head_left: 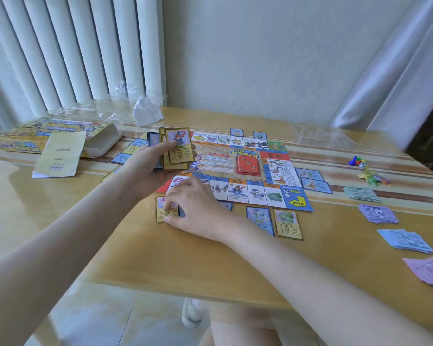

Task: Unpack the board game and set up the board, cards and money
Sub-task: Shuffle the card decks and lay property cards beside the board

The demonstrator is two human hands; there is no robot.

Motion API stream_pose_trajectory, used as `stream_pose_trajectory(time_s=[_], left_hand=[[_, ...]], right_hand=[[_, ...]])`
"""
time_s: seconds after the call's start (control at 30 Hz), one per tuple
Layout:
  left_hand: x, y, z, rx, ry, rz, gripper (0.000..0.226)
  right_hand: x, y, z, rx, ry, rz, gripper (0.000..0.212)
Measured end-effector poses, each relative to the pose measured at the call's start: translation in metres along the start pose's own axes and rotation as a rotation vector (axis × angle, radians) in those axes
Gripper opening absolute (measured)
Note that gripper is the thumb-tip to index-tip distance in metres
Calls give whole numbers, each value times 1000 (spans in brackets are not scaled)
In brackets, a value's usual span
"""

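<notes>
While my left hand (151, 168) grips a fanned stack of cards (177, 148) over the board (238, 171), my right hand (193, 203) pinches one card (164, 208) on the desk (210, 258). Far left, I see the game box (53, 133) lying open, its contents hidden.

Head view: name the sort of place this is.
Likely a room at home: a wooden table pushed against a plain wall, a white radiator behind it, a curtain at right.

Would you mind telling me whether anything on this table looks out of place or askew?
Mostly tidy. The odd bits are at the far left: clear wrapping and crumpled white paper lie loose behind the open box, and a leaflet leans askew against it.
</notes>
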State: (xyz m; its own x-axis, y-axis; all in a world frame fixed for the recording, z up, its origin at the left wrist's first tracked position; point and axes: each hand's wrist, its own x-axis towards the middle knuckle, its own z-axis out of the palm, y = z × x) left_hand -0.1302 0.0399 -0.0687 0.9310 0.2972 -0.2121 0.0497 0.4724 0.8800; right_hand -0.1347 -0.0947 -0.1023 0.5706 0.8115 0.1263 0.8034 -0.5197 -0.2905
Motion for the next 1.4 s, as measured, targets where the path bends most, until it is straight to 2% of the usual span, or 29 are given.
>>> stream_pose_trajectory(time_s=[0.13, 0.3, 0.47, 0.6, 0.8, 1.0, 1.27, 1.4], left_hand=[[1, -1, 1, -7, -11, -14, 27], [0, -1, 5, -12, -21, -27, 29], [0, -1, 5, 30, -47, -36, 34], [1, -1, 6, 41, -33, -34, 33], [2, -5, 10, 33, -39, -37, 22], [1, -1, 12, 33, -24, -33, 17], [1, 2, 10, 50, -17, -26, 24], [0, 3, 10, 49, -50, -12, 23]], right_hand=[[1, -7, 2, 52, 1, 47, 24], [0, -10, 4, 119, 94, 147, 41], [3, -16, 10, 109, 175, 231, 46], [7, -16, 9, 42, 175, 267, 45], [3, -8, 4, 150, 143, 285, 54], [3, -10, 6, 190, 150, 265, 53], [3, -12, 9, 158, 158, 235, 49], [1, -4, -6, 334, 265, 269, 37]])
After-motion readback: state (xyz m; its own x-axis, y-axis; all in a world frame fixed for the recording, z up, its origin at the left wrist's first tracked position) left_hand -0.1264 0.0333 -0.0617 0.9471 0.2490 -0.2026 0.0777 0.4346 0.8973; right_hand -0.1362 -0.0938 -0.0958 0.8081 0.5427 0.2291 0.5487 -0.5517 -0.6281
